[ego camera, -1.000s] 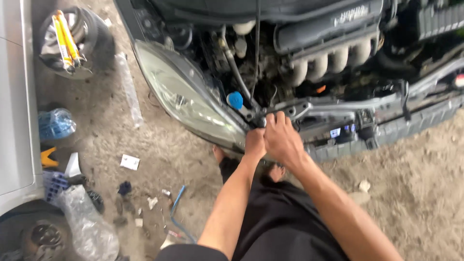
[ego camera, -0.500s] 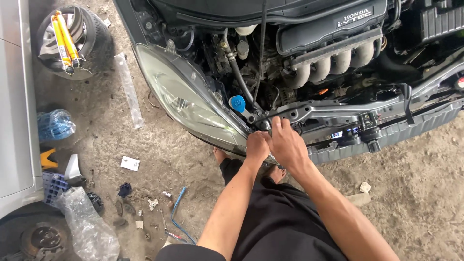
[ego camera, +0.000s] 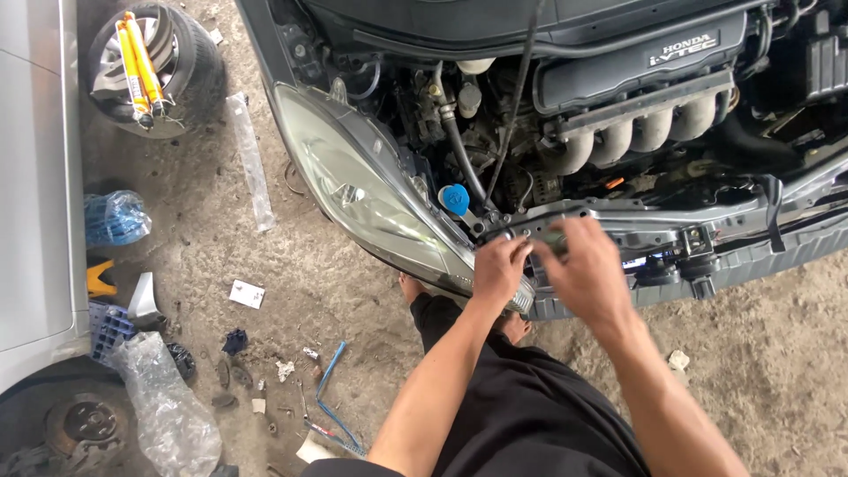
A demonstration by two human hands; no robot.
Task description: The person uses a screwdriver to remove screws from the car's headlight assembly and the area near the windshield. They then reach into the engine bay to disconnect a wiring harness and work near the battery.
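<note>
Open engine bay, front bumper off, camera looking down over the person's arms. Both hands work at the metal radiator support crossbar (ego camera: 636,221), at its end just beside the inner corner of the headlight (ego camera: 371,190).

Left hand (ego camera: 499,269): fingers curled down over the bar's front edge where it meets the headlight's inner corner. Appears to press or grip there; whether anything small is pinched inside the fingers cannot be told.

Right hand (ego camera: 587,269): blurred, fingers bent toward the bar's top face, just beside the left hand. Grip state not readable; no tool visible in it.

Handling judgement: the crossbar is stiff pressed steel, fixed to the car, with thin edges likely sharp to bare fingers; best held on the flat top face. The headlight is the fragile part, a clear plastic lens, smooth and easily scratched, with mounting tabs likely to snap. It should be gripped at the housing edges, not the lens face.

Surroundings: blue washer filler cap (ego camera: 455,199) just behind the left hand; intake manifold (ego camera: 636,132) further back. On the dirt floor, well apart: a wheel with two yellow shock absorbers (ego camera: 137,62) lying on it, a blue plastic bag (ego camera: 115,219), a clear plastic bag (ego camera: 168,411), a blue strap (ego camera: 327,380), scattered small scraps.
</note>
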